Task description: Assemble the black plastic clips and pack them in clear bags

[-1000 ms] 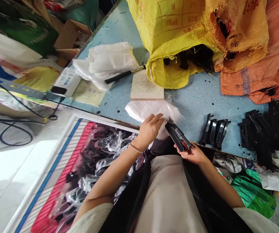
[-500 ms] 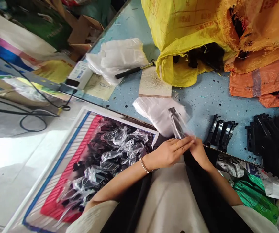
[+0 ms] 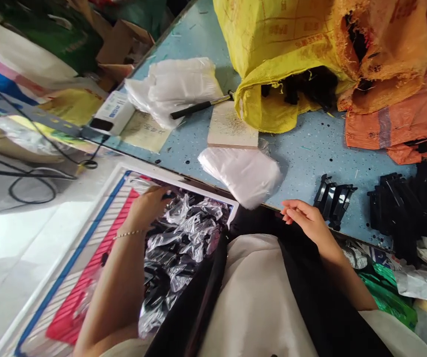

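My left hand (image 3: 147, 207) reaches over the crate beside the table, among black plastic parts in clear bags (image 3: 189, 225). Its fingertips are blurred and partly hidden against the dark parts, so I cannot tell whether it holds anything. By the table's front edge hovers my right hand (image 3: 302, 215), empty, with its fingers loosely bent and apart from the thumb. A stack of clear plastic bags (image 3: 245, 173) lies to the left of that hand. On its other side, several black plastic parts (image 3: 334, 198) lie side by side on the table.
A yellow woven sack (image 3: 265, 109) with dark parts inside stands at the back, beside an orange sack (image 3: 369, 131). More black parts (image 3: 395, 208) are piled at right. A black-handled tool (image 3: 193, 109) leans across a wooden board (image 3: 232, 130). The crate's rim (image 3: 65, 270) borders the floor.
My hands have parted. The left one has swung left over the crate, and the bagged black part no longer shows at the table edge. My right hand has stayed near the edge, now empty.
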Tool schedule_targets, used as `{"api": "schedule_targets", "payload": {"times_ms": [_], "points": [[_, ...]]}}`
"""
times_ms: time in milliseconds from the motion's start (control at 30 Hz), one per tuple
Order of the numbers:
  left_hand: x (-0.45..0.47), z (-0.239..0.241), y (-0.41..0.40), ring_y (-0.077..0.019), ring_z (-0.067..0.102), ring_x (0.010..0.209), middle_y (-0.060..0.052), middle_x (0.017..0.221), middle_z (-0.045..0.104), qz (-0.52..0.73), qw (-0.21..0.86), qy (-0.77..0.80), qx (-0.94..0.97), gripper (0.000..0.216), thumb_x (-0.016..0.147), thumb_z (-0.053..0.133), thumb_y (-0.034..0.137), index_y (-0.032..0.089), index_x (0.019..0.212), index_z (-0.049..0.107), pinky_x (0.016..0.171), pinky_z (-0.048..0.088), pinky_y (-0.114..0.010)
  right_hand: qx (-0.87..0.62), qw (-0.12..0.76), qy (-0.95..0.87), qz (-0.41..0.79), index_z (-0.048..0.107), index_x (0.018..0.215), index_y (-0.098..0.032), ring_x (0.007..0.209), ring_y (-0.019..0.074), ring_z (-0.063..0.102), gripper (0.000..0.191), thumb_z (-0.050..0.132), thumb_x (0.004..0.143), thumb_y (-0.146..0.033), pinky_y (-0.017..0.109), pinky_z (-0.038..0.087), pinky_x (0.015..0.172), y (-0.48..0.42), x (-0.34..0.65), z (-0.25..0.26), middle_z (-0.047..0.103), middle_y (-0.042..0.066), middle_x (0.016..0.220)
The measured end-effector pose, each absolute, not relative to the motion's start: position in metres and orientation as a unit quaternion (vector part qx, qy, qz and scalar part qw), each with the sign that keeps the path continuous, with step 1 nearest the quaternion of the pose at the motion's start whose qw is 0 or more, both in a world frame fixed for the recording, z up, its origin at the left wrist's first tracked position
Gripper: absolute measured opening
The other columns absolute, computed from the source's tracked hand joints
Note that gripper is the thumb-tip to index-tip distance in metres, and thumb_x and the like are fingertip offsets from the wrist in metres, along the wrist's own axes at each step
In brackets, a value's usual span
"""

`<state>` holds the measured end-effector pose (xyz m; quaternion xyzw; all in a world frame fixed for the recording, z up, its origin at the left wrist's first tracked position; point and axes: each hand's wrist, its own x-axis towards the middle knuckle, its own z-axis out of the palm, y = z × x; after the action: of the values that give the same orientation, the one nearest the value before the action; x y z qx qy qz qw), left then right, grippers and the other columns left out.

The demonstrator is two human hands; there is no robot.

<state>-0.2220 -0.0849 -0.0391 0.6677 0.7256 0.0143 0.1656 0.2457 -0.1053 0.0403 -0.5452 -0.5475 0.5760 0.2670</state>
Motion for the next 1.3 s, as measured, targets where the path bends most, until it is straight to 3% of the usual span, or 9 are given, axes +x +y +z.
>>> {"api": "schedule_targets", "payload": {"times_ms": [167, 333, 500, 633, 767, 867, 1000, 1100, 1300], "points": [[-0.19, -0.043, -0.068, -0.0232, 0.062, 0.065, -0.005, 0.076, 0.067, 0.031, 0.148, 0.76, 0.633, 0.018, 0.083, 0.057, 0.033, 0.018, 0.087, 0.066, 0.06, 0.043, -0.03, -0.557, 0.196, -0.722, 0.36, 0.071, 0.119, -0.024, 0.1, 0.0221, 0.068, 0.031, 0.045, 0.1, -0.025, 0.041, 0.056, 0.091, -0.088, 0.28, 0.051, 0.072, 0.009, 0.11], [-0.066, 0.001, -0.069, -0.021, 0.064, 0.079, -0.008, 0.091, 0.067, 0.223, 0.11, 0.651, 0.717, 0.016, 0.094, 0.053, 0.03, 0.018, 0.094, 0.063, 0.071, 0.05, -0.032, -0.584, -0.029, -0.803, 0.111, 0.071, 0.122, -0.022, 0.132, 0.036, 0.049, 0.049, 0.041, 0.088, -0.002, 0.057, 0.046, 0.104, -0.044, 0.341, 0.059, 0.057, 0.012, 0.144], [0.019, -0.006, -0.05, -0.0275, 0.063, 0.095, -0.014, 0.103, 0.067, 0.175, 0.132, 0.51, 0.832, 0.009, 0.091, 0.062, 0.025, 0.017, 0.087, 0.064, 0.082, 0.054, -0.04, -0.576, 0.004, -0.807, 0.134, 0.064, 0.129, -0.026, 0.13, 0.0343, 0.053, 0.037, 0.054, 0.094, -0.023, 0.049, 0.047, 0.104, -0.023, 0.336, 0.058, 0.052, 0.011, 0.148], [0.01, -0.013, -0.034, -0.0215, 0.065, 0.089, -0.01, 0.095, 0.068, 0.215, 0.243, 0.512, 0.795, 0.02, 0.095, 0.051, 0.019, 0.017, 0.081, 0.066, 0.08, 0.054, -0.034, -0.677, -0.091, -0.727, 0.068, 0.065, 0.118, -0.015, 0.101, 0.0371, 0.068, 0.029, 0.053, 0.099, -0.034, 0.047, 0.053, 0.083, -0.049, 0.318, 0.061, 0.068, 0.024, 0.113], [-0.005, -0.008, -0.027, -0.0167, 0.065, 0.081, -0.007, 0.092, 0.068, 0.301, 0.381, 0.511, 0.709, 0.013, 0.085, 0.062, 0.022, 0.017, 0.073, 0.065, 0.073, 0.054, -0.029, -0.697, -0.148, -0.69, 0.131, 0.064, 0.106, -0.013, 0.08, 0.0323, 0.072, 0.026, 0.055, 0.097, -0.036, 0.039, 0.052, 0.069, -0.074, 0.316, 0.048, 0.073, 0.02, 0.093], [-0.004, -0.004, -0.029, -0.0146, 0.064, 0.07, -0.003, 0.081, 0.069, 0.318, 0.43, 0.552, 0.639, 0.01, 0.083, 0.064, 0.027, 0.018, 0.08, 0.062, 0.064, 0.051, -0.026, -0.711, -0.03, -0.664, 0.229, 0.064, 0.108, -0.017, 0.082, 0.0269, 0.071, 0.022, 0.053, 0.096, -0.032, 0.035, 0.052, 0.072, -0.081, 0.318, 0.039, 0.074, 0.013, 0.092], [0.003, -0.004, -0.033, -0.0127, 0.066, 0.064, -0.001, 0.082, 0.073, 0.308, 0.476, 0.547, 0.616, 0.015, 0.089, 0.056, 0.027, 0.02, 0.102, 0.056, 0.062, 0.05, -0.025, -0.63, 0.218, -0.523, 0.532, 0.067, 0.107, -0.022, 0.081, 0.0222, 0.07, 0.033, 0.056, 0.092, -0.048, 0.032, 0.054, 0.07, -0.097, 0.298, 0.039, 0.074, 0.006, 0.091], [0.004, -0.006, -0.033, -0.0126, 0.067, 0.064, -0.001, 0.082, 0.074, 0.291, 0.494, 0.531, 0.624, 0.013, 0.091, 0.055, 0.027, 0.02, 0.101, 0.052, 0.062, 0.05, -0.024, -0.532, 0.254, -0.353, 0.726, 0.07, 0.102, -0.02, 0.063, 0.0191, 0.066, 0.042, 0.067, 0.082, -0.056, 0.028, 0.05, 0.055, -0.112, 0.266, 0.031, 0.073, 0.005, 0.081], [-0.01, -0.007, -0.03, -0.0191, 0.07, 0.089, -0.008, 0.096, 0.074, 0.276, 0.309, 0.516, 0.75, 0.018, 0.092, 0.045, 0.013, 0.017, 0.095, 0.062, 0.081, 0.057, -0.034, -0.436, 0.315, -0.108, 0.836, 0.071, 0.091, -0.02, 0.062, 0.0153, 0.062, 0.025, 0.076, 0.076, -0.039, 0.024, 0.044, 0.05, -0.118, 0.23, -0.01, 0.075, 0.005, 0.084]]}}
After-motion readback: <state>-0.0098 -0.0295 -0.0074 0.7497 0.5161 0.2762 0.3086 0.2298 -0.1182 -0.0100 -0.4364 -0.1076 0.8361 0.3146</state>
